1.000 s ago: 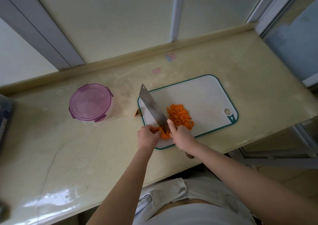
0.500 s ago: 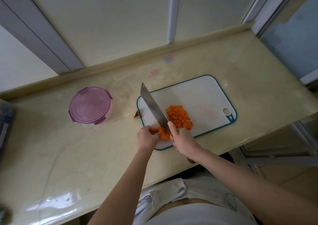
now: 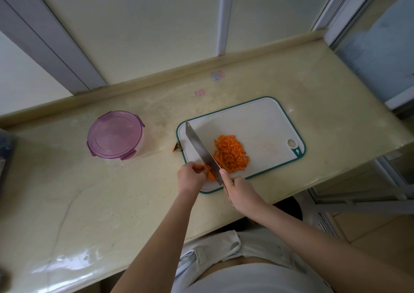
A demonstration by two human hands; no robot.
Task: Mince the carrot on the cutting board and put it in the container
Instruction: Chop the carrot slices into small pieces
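Observation:
A white cutting board (image 3: pixel 253 122) with a green rim lies on the counter. A heap of minced carrot (image 3: pixel 231 152) sits near its middle. My left hand (image 3: pixel 190 176) pins the uncut carrot piece (image 3: pixel 209 174) at the board's front left corner. My right hand (image 3: pixel 238 189) grips the handle of a cleaver (image 3: pixel 201 151); its blade stands on edge against the carrot piece, between that piece and the heap. A round container (image 3: pixel 115 135) with a purple clip lid, closed, stands to the left of the board.
A small carrot scrap (image 3: pixel 177 147) lies on the counter (image 3: pixel 100 203) just left of the board. The wall ledge (image 3: pixel 156 80) runs behind. A dark object (image 3: pixel 5 145) sits at the far left edge. The counter's front edge is close to my body.
The blade has shifted slightly toward the left along the carrot piece, and fresh strips lie beside the heap. The left hand keeps holding the piece.

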